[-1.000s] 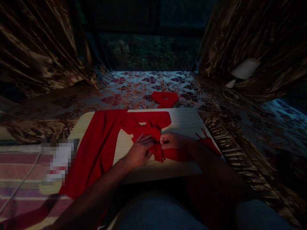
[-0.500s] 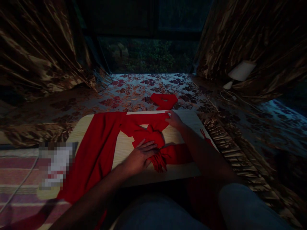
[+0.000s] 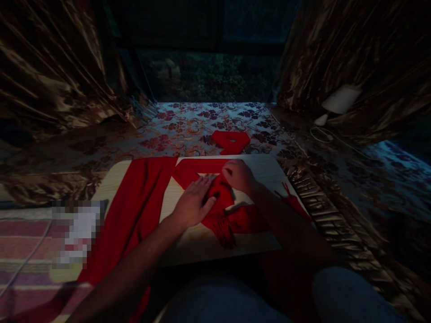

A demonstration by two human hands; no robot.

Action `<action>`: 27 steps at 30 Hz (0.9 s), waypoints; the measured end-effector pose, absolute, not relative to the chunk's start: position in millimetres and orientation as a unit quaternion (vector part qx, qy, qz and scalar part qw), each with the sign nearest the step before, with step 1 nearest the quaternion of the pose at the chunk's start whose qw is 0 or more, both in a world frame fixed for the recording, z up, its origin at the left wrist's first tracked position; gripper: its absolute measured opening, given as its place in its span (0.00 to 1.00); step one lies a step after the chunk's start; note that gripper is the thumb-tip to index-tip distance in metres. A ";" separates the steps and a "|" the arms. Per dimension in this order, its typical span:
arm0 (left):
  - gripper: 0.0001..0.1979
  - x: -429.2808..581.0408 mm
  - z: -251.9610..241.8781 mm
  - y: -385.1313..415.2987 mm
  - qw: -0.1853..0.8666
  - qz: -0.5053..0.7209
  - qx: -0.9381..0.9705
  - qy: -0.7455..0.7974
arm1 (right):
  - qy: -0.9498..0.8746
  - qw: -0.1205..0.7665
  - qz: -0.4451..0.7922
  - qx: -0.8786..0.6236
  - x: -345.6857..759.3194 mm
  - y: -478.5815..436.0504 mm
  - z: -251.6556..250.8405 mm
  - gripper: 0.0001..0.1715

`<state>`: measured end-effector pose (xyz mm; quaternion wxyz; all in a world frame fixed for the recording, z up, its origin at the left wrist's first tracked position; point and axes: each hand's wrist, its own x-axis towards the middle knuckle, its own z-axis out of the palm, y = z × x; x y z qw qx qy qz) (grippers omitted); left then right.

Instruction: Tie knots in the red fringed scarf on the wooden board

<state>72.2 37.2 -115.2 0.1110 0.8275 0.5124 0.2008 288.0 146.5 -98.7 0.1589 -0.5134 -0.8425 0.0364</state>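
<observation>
A long red fringed cloth [image 3: 138, 197] drapes over the left of a light wooden board [image 3: 177, 224], and more of it lies folded and crossed at the middle. My left hand [image 3: 193, 202] rests flat on the crossed part, fingers spread and pointing away from me. My right hand [image 3: 238, 175] is closed on the red cloth at the right end of its upper strip, with the fingers curled. Red fringe [image 3: 225, 231] lies below the crossing, toward the near side of the board.
Beyond the board, a folded red piece [image 3: 232, 141] lies on floral fabric [image 3: 188, 123]. A small white lamp [image 3: 341, 99] with a cord stands at the right. Patterned curtains [image 3: 60, 72] hang on both sides, and a striped cloth [image 3: 23, 242] is at the left.
My left hand has moved up and slightly left over the cloth. My right hand has come down and inward, its fingers more curled. The crossed cloth and fringe have shifted.
</observation>
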 end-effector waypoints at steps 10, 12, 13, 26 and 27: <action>0.41 76.6 -128.6 46.7 0.120 0.080 0.834 0.533 | -0.871 0.063 0.106 -0.475 292.2 139.2 -121.8 0.35; 0.41 79.8 -130.6 46.7 0.122 0.085 0.831 0.536 | -0.860 0.066 0.094 -0.497 293.0 132.5 -122.9 0.39; 0.41 81.2 -132.1 46.8 0.123 0.085 0.830 0.538 | -0.859 0.057 0.089 -0.500 293.2 128.2 -125.1 0.40; 0.39 99.7 -141.2 73.2 0.129 0.120 0.806 0.565 | -0.880 0.060 0.059 -0.467 304.5 145.8 -142.6 0.36; 0.40 101.9 -140.9 76.6 0.132 0.120 0.805 0.566 | -0.879 0.065 0.066 -0.468 305.0 149.2 -141.1 0.35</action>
